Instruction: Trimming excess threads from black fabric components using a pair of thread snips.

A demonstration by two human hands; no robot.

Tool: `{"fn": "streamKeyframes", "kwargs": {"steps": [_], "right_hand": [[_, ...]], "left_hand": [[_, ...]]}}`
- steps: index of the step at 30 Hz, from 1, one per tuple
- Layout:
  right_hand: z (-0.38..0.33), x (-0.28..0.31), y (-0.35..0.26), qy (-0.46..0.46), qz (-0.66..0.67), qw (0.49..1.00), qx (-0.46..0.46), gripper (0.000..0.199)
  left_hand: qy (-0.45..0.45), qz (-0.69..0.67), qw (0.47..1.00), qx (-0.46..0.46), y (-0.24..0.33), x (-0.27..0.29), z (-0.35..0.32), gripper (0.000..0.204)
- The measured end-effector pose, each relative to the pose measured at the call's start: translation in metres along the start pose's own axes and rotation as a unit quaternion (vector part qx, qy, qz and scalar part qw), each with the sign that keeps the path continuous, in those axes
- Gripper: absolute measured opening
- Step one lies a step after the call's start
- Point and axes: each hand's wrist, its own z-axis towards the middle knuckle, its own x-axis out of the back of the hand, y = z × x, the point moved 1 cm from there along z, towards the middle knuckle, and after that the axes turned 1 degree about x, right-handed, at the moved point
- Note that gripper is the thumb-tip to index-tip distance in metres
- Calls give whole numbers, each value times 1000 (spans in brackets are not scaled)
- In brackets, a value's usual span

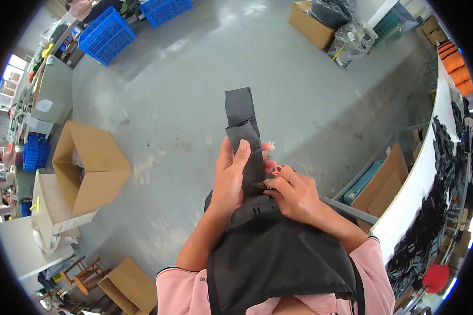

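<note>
My left hand (231, 170) is wrapped round a long black fabric piece (239, 105), its thumb pressed flat on the front. The piece stands up away from my body, with a folded flap or pocket partway along it. At its lower right edge, my right hand (294, 191) is closed on small scissors (277, 170) with an orange-red handle loop. Their blades lie close to the fabric and are mostly hidden by my fingers. Left fingertips show behind the piece on its right side. Below both hands, a black apron (278, 252) covers my front and lap.
On the right, a long white table (404, 220) carries heaps of black pieces (431, 210). An open cardboard box (102, 170) stands at left, above wooden stools (86, 275). Blue crates (108, 37) and a carton (311, 25) with plastic bags sit farther off.
</note>
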Motion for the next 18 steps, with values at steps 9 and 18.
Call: {"fn": "streamKeyframes", "kwargs": {"steps": [9, 18], "right_hand": [[105, 16, 140, 124, 380, 872, -283, 28], [235, 53, 252, 85, 317, 929, -169, 30]], "left_hand": [[29, 31, 999, -10, 53, -24, 155, 52], [-45, 12, 999, -21, 99, -71, 314, 37]]}}
